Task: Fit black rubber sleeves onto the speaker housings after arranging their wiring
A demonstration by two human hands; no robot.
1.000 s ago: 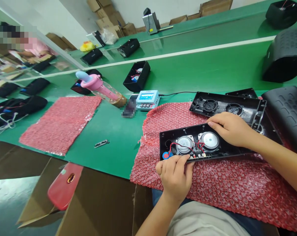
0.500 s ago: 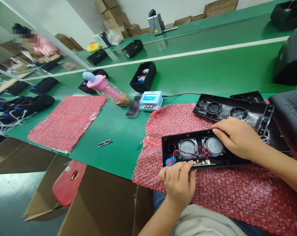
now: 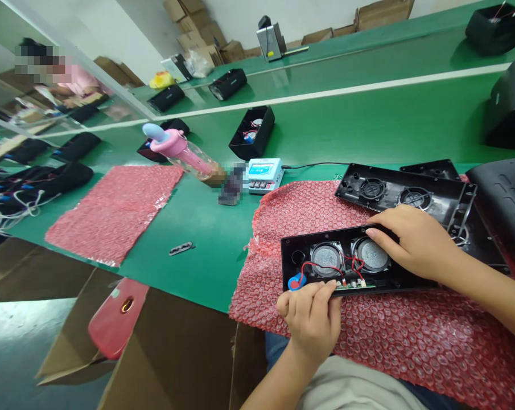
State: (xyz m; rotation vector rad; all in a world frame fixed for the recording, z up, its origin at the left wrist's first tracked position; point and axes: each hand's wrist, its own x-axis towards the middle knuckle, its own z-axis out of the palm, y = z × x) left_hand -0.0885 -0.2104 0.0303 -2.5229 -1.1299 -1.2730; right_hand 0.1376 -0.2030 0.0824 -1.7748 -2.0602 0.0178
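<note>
A black speaker housing (image 3: 394, 276) lies open on red bubble wrap (image 3: 368, 353) before me. Inside are two round speaker drivers (image 3: 327, 259), red wires, a blue cylindrical part (image 3: 297, 281) and a narrow circuit board (image 3: 354, 284) along the near edge. My left hand (image 3: 310, 316) is closed on that near edge, fingertips over the board's left end. With thumb and fingers, my right hand (image 3: 415, 242) grips the far edge, covering the right part of the interior. Just behind it rests another black housing panel (image 3: 394, 191) with two round grilles.
Behind the wrap stand a light blue meter (image 3: 264, 175), a phone (image 3: 232, 185) and a pink-lidded bottle (image 3: 184, 154). A small grey strip (image 3: 181, 249) lies on the green bench. Black speaker bodies (image 3: 252, 132) sit on the green belt. At far left is a person (image 3: 78, 82).
My hands and the housing hold nearly the same position. On the belt, the open speaker body has shifted slightly right, as has the large black body at the right edge.
</note>
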